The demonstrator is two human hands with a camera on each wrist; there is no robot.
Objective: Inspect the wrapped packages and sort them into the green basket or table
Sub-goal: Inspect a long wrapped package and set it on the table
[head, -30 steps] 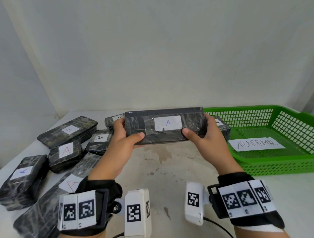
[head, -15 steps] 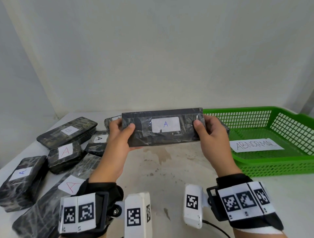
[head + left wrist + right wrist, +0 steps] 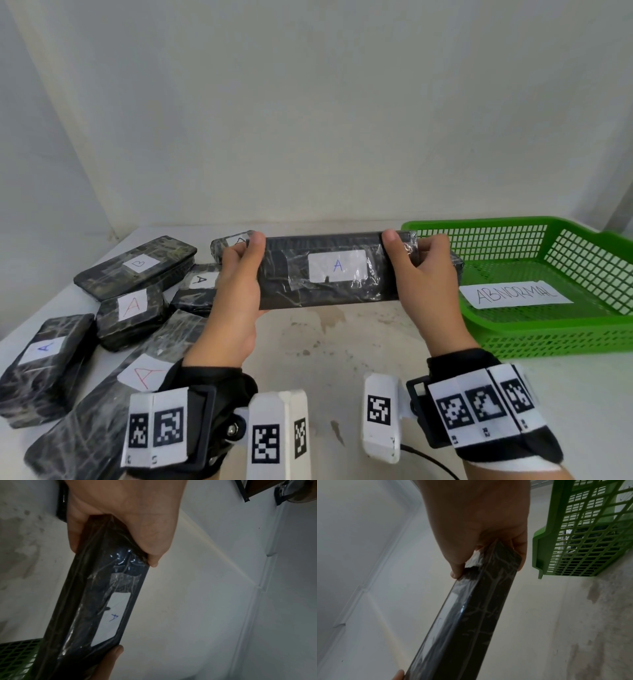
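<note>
White walls back a pale, stained table [image 3: 335, 346]. Item held: one long black package [image 3: 329, 274], plastic-wrapped, white label marked "A" facing the camera, raised level above the table at 12 o'clock from the wrists. Left hand [image 3: 236, 291] clasps its left end, thumb on the front face, fingers behind; right hand [image 3: 424, 281] clasps the right end the same way. Loose stock, 9 to 11 o'clock: six more wrapped packages on the table, namely one "B" [image 3: 137, 265], one red "A" [image 3: 132, 317], one blue "A" [image 3: 42, 366], one long one with red "A" [image 3: 102, 411] nearest the left wrist, one black "A" [image 3: 195, 289], and one [image 3: 233, 241] mostly hidden behind the left hand. At 2 o'clock: one green basket [image 3: 548, 337] holding one paper sign [image 3: 513, 294] reading "ABNORMAL". Another package end [image 3: 457, 263] shows at the basket's left edge, behind the right hand.
</note>
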